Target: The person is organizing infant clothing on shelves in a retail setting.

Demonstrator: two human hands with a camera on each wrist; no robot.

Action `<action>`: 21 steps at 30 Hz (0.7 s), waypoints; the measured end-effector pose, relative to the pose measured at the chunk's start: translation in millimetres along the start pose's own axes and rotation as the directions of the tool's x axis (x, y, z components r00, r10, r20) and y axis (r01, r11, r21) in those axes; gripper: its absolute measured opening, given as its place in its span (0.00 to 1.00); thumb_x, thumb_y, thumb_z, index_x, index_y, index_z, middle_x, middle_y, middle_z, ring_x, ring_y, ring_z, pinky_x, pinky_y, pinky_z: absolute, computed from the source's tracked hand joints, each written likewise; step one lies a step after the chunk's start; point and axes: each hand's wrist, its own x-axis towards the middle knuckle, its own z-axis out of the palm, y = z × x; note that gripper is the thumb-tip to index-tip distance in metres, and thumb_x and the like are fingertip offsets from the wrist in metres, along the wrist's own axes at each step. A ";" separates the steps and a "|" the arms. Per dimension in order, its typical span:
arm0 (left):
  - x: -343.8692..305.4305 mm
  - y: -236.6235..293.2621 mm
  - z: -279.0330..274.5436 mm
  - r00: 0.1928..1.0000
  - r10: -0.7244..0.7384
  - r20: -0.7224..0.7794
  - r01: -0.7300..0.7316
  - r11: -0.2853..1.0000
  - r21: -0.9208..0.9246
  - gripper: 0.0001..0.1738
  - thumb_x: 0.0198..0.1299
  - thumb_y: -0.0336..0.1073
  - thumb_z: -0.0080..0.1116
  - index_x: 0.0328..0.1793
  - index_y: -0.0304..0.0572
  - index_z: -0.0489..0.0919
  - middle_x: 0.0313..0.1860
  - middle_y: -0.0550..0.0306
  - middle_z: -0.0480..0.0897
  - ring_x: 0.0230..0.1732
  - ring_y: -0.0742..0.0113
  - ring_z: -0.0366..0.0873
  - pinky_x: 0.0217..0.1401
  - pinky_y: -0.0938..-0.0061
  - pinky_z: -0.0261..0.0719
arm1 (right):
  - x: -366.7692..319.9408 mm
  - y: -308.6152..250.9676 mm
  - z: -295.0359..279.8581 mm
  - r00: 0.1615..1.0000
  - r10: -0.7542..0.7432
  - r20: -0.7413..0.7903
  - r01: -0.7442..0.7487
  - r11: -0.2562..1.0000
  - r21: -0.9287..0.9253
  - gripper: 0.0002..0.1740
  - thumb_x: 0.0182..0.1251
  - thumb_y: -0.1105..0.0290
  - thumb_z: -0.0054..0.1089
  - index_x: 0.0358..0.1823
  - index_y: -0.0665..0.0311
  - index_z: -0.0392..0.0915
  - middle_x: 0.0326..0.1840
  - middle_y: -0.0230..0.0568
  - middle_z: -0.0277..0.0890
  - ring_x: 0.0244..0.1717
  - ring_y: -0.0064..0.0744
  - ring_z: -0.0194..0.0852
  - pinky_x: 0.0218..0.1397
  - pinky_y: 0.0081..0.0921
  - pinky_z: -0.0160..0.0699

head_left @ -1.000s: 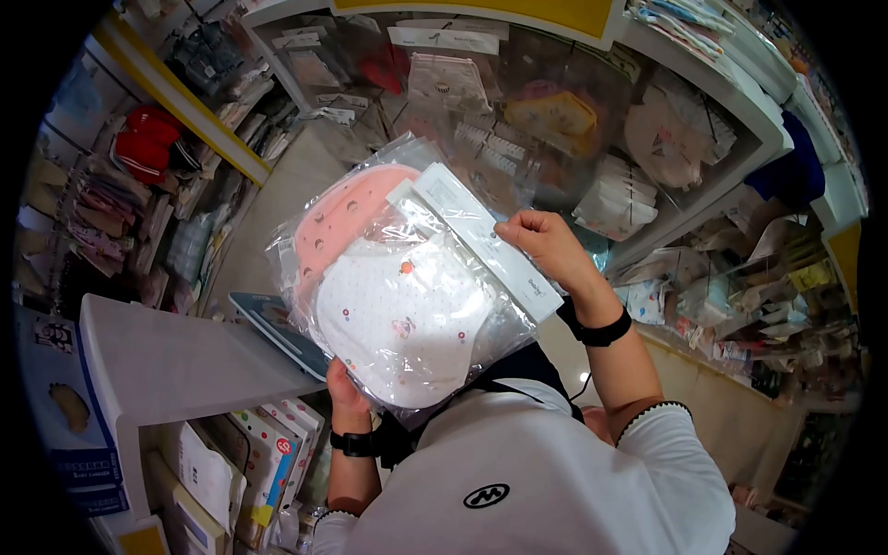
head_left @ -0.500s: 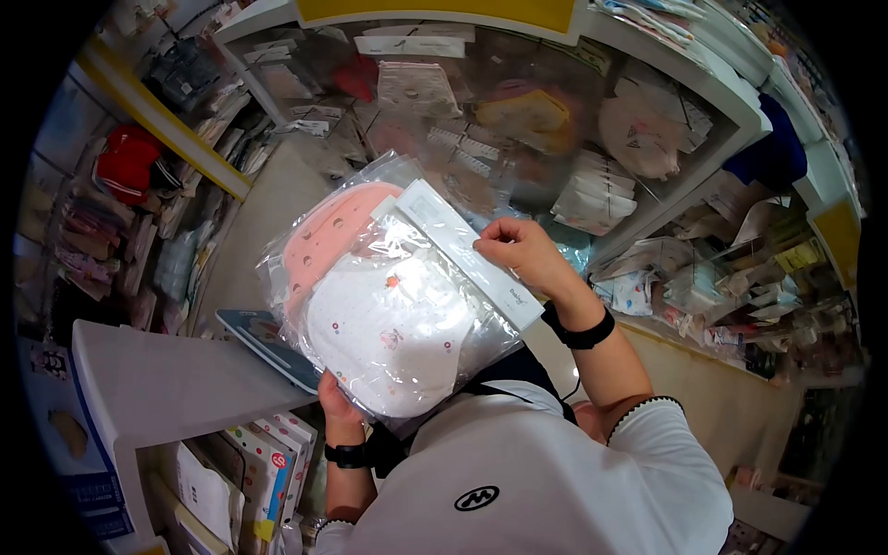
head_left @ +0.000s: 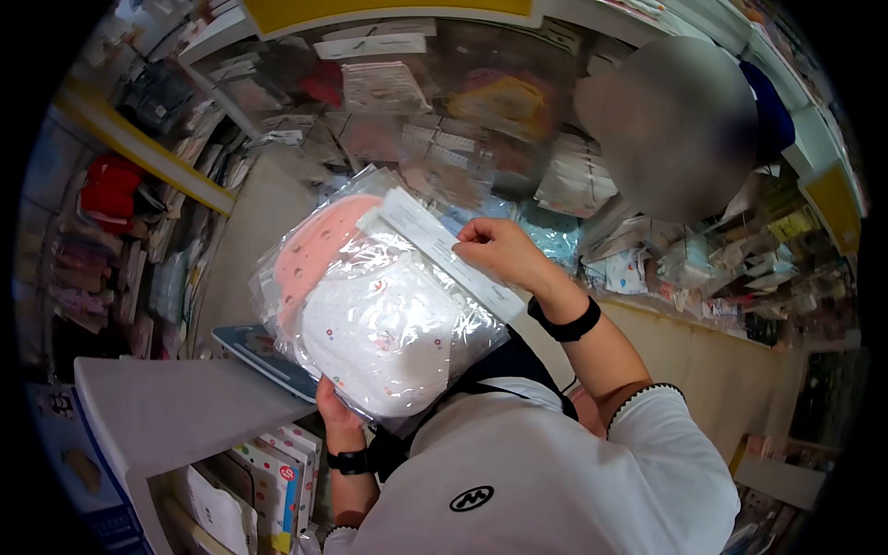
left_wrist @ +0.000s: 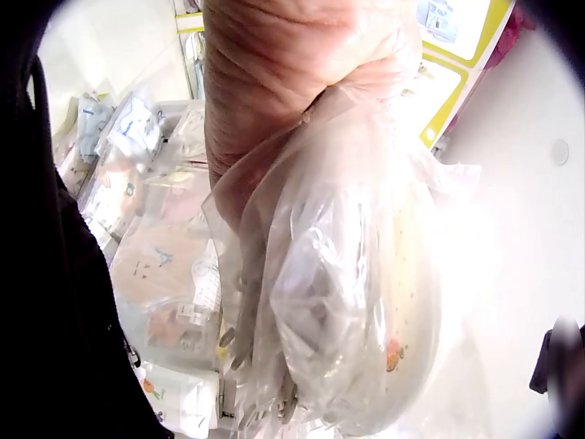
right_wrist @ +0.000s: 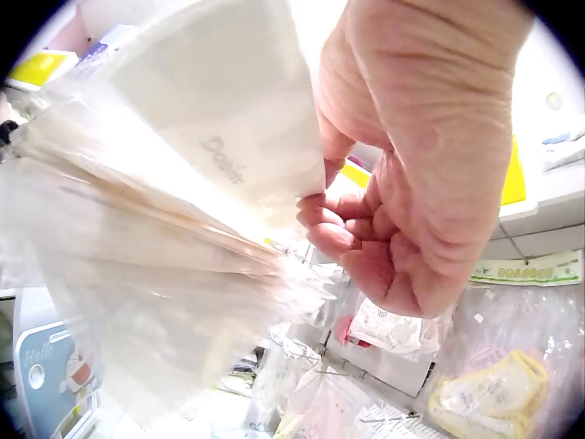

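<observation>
A stack of clear plastic bags with flat, wavy-edged cloth pieces is held up before the chest. On top lies a white cloth piece point(head_left: 384, 338) with small coloured prints; behind it shows a pink cloth piece point(head_left: 319, 245). My left hand point(head_left: 338, 404) grips the stack by its lower left edge; in the left wrist view the bag film point(left_wrist: 320, 265) bunches below the palm. At the upper right edge, my right hand point(head_left: 504, 252) pinches the white header card point(head_left: 444, 250) between thumb and curled fingers. Several bag layers fan out beside that card point(right_wrist: 228, 110) in the right wrist view.
A rack of bagged goods point(head_left: 384, 88) hangs ahead. A grey-white counter point(head_left: 185, 398) stands at the left, with a blue board point(head_left: 264, 359) by its edge and boxes point(head_left: 277, 481) below. Red clothing point(head_left: 111, 194) hangs far left. A blurred round patch point(head_left: 680, 129) covers the upper right.
The held stack and both hands have shifted slightly left and down in the head view, and the surroundings have slid left too. The blurred patch has appeared. Both grips look the same.
</observation>
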 end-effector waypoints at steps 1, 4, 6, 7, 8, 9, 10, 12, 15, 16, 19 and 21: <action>-0.2 0.5 4.1 1.000 -0.007 0.022 0.007 1.000 0.007 0.27 0.62 0.42 0.37 0.62 0.31 0.64 0.58 0.43 0.71 0.56 0.50 0.72 0.60 0.60 0.69 | -0.4 0.7 -0.2 1.000 -0.017 -0.002 0.017 1.000 0.003 0.13 0.53 0.66 0.59 0.34 0.69 0.76 0.26 0.34 0.75 0.27 0.21 0.69 0.32 0.19 0.69; 0.7 1.6 8.3 0.998 -0.021 0.058 0.019 1.000 0.025 0.27 0.63 0.43 0.38 0.63 0.32 0.63 0.59 0.45 0.70 0.57 0.51 0.70 0.62 0.59 0.67 | -0.7 2.9 2.4 0.997 -0.078 -0.001 0.078 0.997 -0.003 0.13 0.54 0.66 0.58 0.34 0.70 0.75 0.26 0.37 0.75 0.27 0.22 0.69 0.31 0.21 0.69; 1.8 2.7 7.2 0.998 -0.020 0.066 0.018 0.999 0.029 0.26 0.63 0.43 0.38 0.64 0.33 0.63 0.60 0.45 0.70 0.58 0.52 0.69 0.62 0.59 0.66 | -2.8 -1.1 3.8 0.995 -0.095 -0.021 0.094 0.995 -0.025 0.13 0.55 0.66 0.57 0.34 0.70 0.75 0.26 0.38 0.75 0.27 0.24 0.69 0.32 0.22 0.69; 2.7 3.3 5.4 0.998 -0.017 0.067 0.015 0.999 0.028 0.26 0.64 0.43 0.38 0.64 0.33 0.63 0.60 0.45 0.69 0.58 0.51 0.69 0.62 0.59 0.66 | -3.9 -3.2 4.5 0.994 -0.106 -0.027 0.105 0.994 -0.036 0.12 0.56 0.66 0.57 0.34 0.70 0.75 0.26 0.38 0.74 0.27 0.25 0.69 0.32 0.23 0.68; 3.6 4.1 4.1 0.998 -0.012 0.067 0.011 1.000 0.026 0.26 0.64 0.43 0.38 0.64 0.33 0.63 0.60 0.46 0.69 0.59 0.51 0.69 0.63 0.59 0.66 | -4.7 -4.3 4.9 0.993 -0.117 -0.030 0.115 0.992 -0.044 0.12 0.56 0.66 0.57 0.34 0.70 0.74 0.26 0.39 0.74 0.27 0.26 0.69 0.33 0.23 0.68; 4.6 4.7 2.9 0.998 -0.008 0.057 0.007 0.999 0.031 0.27 0.64 0.43 0.38 0.64 0.33 0.62 0.61 0.46 0.69 0.59 0.51 0.69 0.63 0.59 0.66 | -5.4 -5.2 5.6 0.991 -0.129 -0.032 0.127 0.991 -0.052 0.12 0.57 0.66 0.56 0.34 0.70 0.74 0.26 0.39 0.74 0.27 0.26 0.69 0.33 0.23 0.68; 5.4 5.4 1.5 0.999 -0.004 0.047 0.002 0.999 0.036 0.27 0.64 0.43 0.38 0.64 0.33 0.62 0.61 0.46 0.69 0.59 0.51 0.69 0.63 0.59 0.66 | -6.1 -6.6 6.4 0.990 -0.141 -0.033 0.138 0.988 -0.061 0.12 0.58 0.66 0.56 0.35 0.70 0.74 0.26 0.40 0.74 0.28 0.27 0.69 0.34 0.23 0.68; 5.7 6.5 1.3 0.999 -0.003 0.045 0.001 0.999 0.040 0.27 0.64 0.43 0.38 0.64 0.33 0.62 0.61 0.46 0.69 0.59 0.51 0.69 0.63 0.59 0.65 | -10.2 -16.0 5.0 0.988 -0.152 -0.028 0.148 0.982 -0.113 0.10 0.58 0.68 0.55 0.35 0.69 0.73 0.25 0.33 0.72 0.28 0.20 0.66 0.33 0.19 0.66; 7.1 7.9 4.3 0.998 -0.020 0.064 0.018 0.999 0.031 0.27 0.64 0.43 0.39 0.65 0.33 0.61 0.61 0.46 0.69 0.59 0.51 0.68 0.63 0.59 0.65 | -12.2 -19.6 4.6 0.977 -0.210 -0.034 0.206 0.973 -0.103 0.08 0.59 0.70 0.55 0.35 0.68 0.73 0.25 0.29 0.70 0.29 0.17 0.64 0.34 0.16 0.65; 7.9 7.7 3.5 0.998 -0.027 0.064 0.026 0.999 0.022 0.27 0.64 0.44 0.39 0.65 0.33 0.61 0.61 0.45 0.68 0.59 0.51 0.68 0.63 0.58 0.65 | -11.9 -20.1 4.9 0.970 -0.240 -0.026 0.237 0.968 -0.084 0.07 0.59 0.71 0.55 0.35 0.68 0.73 0.26 0.29 0.70 0.29 0.17 0.64 0.34 0.15 0.65; 6.9 9.5 1.7 1.000 0.008 -0.003 -0.008 1.000 -0.009 0.28 0.64 0.44 0.42 0.65 0.33 0.61 0.61 0.45 0.69 0.58 0.51 0.69 0.63 0.59 0.65 | -20.1 -32.3 -0.3 0.918 -0.393 -0.053 0.388 0.918 -0.079 0.09 0.58 0.70 0.56 0.35 0.68 0.73 0.30 0.37 0.74 0.31 0.23 0.69 0.36 0.20 0.68; 6.8 11.3 8.5 0.999 0.012 -0.032 -0.013 0.999 -0.036 0.28 0.64 0.43 0.44 0.65 0.33 0.61 0.60 0.45 0.69 0.58 0.51 0.69 0.62 0.59 0.65 | -31.0 -42.2 -11.9 0.929 -0.358 -0.096 0.361 0.933 0.005 0.06 0.59 0.73 0.55 0.36 0.67 0.74 0.31 0.32 0.74 0.32 0.19 0.68 0.38 0.16 0.67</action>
